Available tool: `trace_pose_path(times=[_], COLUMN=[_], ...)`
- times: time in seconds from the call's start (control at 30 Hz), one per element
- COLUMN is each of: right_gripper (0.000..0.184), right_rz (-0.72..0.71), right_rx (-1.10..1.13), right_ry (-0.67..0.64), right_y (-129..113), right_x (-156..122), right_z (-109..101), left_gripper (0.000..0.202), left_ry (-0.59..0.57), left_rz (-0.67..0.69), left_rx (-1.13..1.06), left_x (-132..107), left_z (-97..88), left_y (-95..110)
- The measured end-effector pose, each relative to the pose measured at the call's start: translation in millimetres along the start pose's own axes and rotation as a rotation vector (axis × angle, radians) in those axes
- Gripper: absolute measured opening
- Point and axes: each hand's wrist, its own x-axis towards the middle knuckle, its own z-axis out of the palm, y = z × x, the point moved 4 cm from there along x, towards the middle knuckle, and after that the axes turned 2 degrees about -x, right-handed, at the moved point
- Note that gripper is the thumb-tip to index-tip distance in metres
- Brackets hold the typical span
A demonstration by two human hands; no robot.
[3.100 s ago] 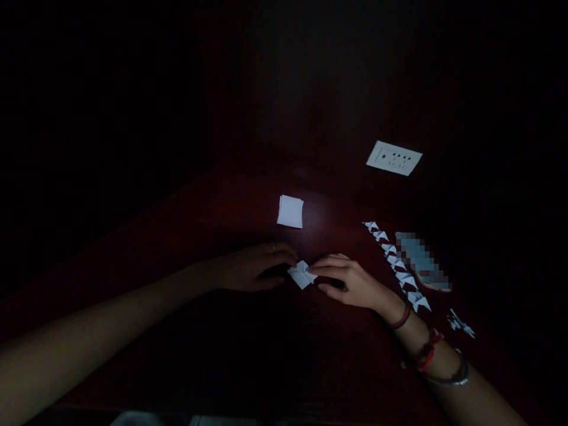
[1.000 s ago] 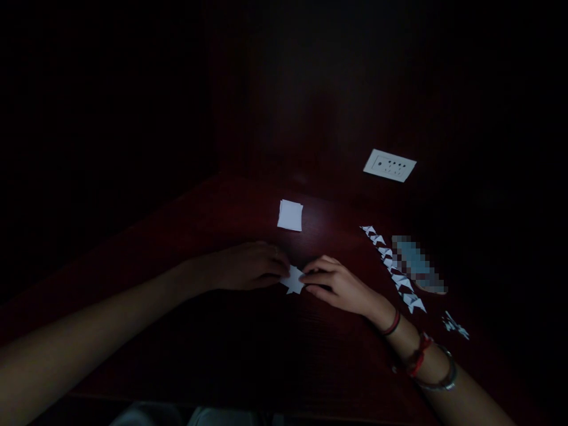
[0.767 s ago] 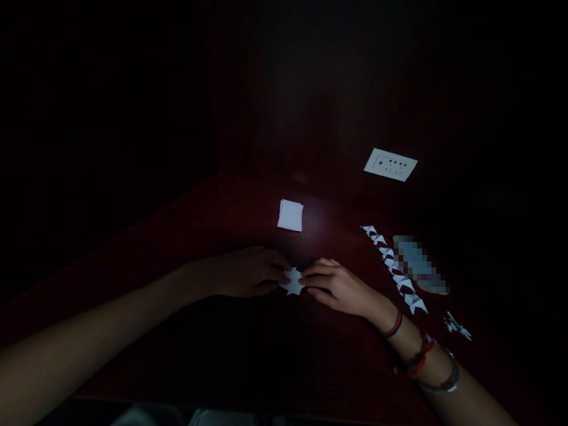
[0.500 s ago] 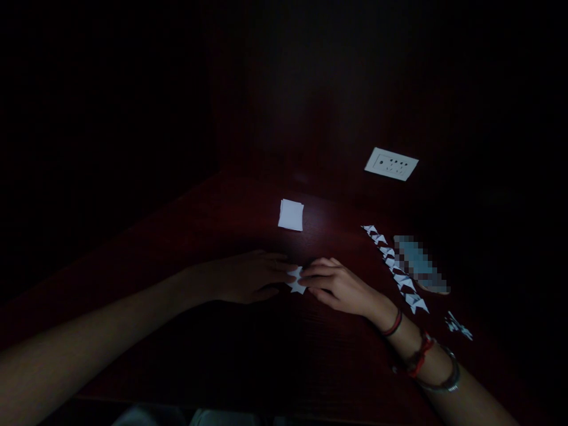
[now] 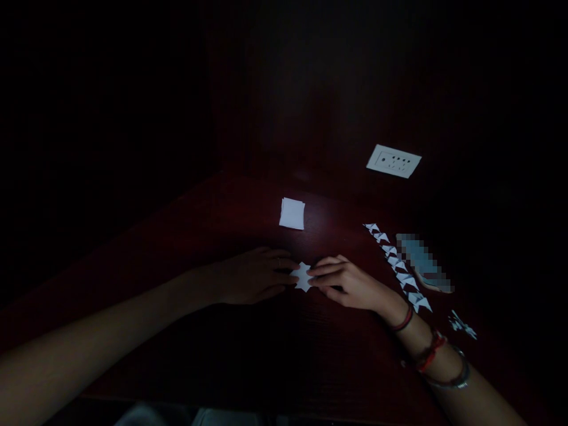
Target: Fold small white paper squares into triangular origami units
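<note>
A small white folded paper piece [image 5: 303, 276] with pointed corners lies on the dark red table [image 5: 231, 207] between my hands. My left hand [image 5: 252, 275] rests on the table with its fingertips pressed on the piece's left edge. From the right, my right hand [image 5: 346, 283] pinches the piece with finger and thumb closed on it. Red bands and a metal bangle circle my right wrist.
A small stack of white paper squares [image 5: 292, 213] lies beyond the hands. A row of several folded white pieces [image 5: 398, 266] runs diagonally at the right, beside a blurred bluish object [image 5: 423, 262]. A white socket plate [image 5: 393, 161] sits on the back wall. The room is very dark.
The folded piece has gone from a flatter square shape to a more pointed star outline. Both hands stayed on it, shifting slightly right with the view.
</note>
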Motion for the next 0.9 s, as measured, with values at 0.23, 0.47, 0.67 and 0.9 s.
trace_pose_path(times=[0.23, 0.47, 0.67, 0.9], right_gripper=[0.021, 0.022, 0.023, 0.018], right_rz=[0.042, 0.038, -0.027, -0.122], right_rx=[0.023, -0.055, -0.294, -0.516], right_ry=[0.092, 0.115, 0.117, 0.114], right_y=[4, 1, -8, -16], right_x=[1, 3, 9, 12], right_z=[-1, 1, 6, 9], left_gripper=[0.030, 0.022, 0.020, 0.016], left_ry=[0.009, 0.086, 0.079, 0.119], left_rz=[-0.019, -0.009, -0.001, 0.016], left_rx=[-0.004, -0.024, -0.042, -0.024], left_x=[2, 11, 13, 15], left_z=[4.2, 5.3, 5.5, 4.9], left_y=[-1, 8, 10, 12])
